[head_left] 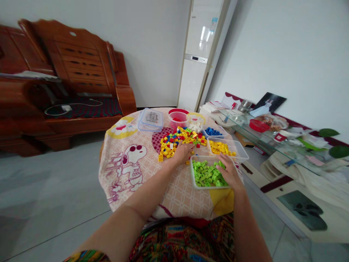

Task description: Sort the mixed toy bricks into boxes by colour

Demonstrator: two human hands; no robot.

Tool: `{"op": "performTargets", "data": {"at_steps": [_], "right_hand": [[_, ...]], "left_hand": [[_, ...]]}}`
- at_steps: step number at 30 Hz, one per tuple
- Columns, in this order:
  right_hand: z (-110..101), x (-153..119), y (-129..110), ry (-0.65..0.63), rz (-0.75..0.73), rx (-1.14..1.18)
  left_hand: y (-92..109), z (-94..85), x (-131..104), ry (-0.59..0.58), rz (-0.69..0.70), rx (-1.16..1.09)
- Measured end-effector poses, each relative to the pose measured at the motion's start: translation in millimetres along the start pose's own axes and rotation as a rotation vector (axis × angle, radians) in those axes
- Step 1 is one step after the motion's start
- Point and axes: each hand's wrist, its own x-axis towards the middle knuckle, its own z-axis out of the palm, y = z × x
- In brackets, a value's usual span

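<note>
A loose pile of mixed toy building bricks [170, 140], mostly yellow with red, blue, white and green, lies on the table. My left hand [184, 153] reaches onto its near edge, fingers stretched out among the bricks; no brick shows held. My right hand [229, 171] is over the right side of a clear tray [194, 185] of green bricks [205, 173], its fingers apart and close to the bricks. Behind that tray, yellow bricks [218, 147] fill part of another clear container [242, 151]. Blue bricks [212, 131] sit in a container farther back.
A pink-tinted round tub [178, 118] holds red bricks, with white bricks [195, 126] beside it. A lidded clear box [150, 120] stands at back left. The round table's patterned cloth [152, 182] hangs over its edge. A cluttered glass shelf [261, 134] is at right.
</note>
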Motion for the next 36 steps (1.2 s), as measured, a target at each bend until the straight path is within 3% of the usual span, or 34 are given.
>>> {"op": "performTargets", "data": {"at_steps": [4,9,13,22,28,31,36], "right_hand": [[1,0,2,0.004,-0.004,0.0],[1,1,2,0.004,-0.004,0.001],[0,1,0,0.008,0.001,0.002],[0,0,-2,0.004,0.007,0.005],[-1,1,-4,0.003,0.011,0.001],[-2,0,-5,0.004,0.011,-0.002],[-2,0,-4,-0.003,0.003,-0.002]], "left_hand": [[-3,1.0,4,0.091,0.069,-0.101],[-23,-18.3,-1,0.239,-0.205,0.074],[-30,-27.1,-6,0.218,-0.333,0.216],[-29,-24.3,-4,0.179,-0.346,0.295],[-30,-26.0,-6,0.279,-0.316,0.187],[-26,-28.4,-4,0.326,-0.284,0.01],[-7,-28.8,-1,0.229,-0.083,-0.39]]}}
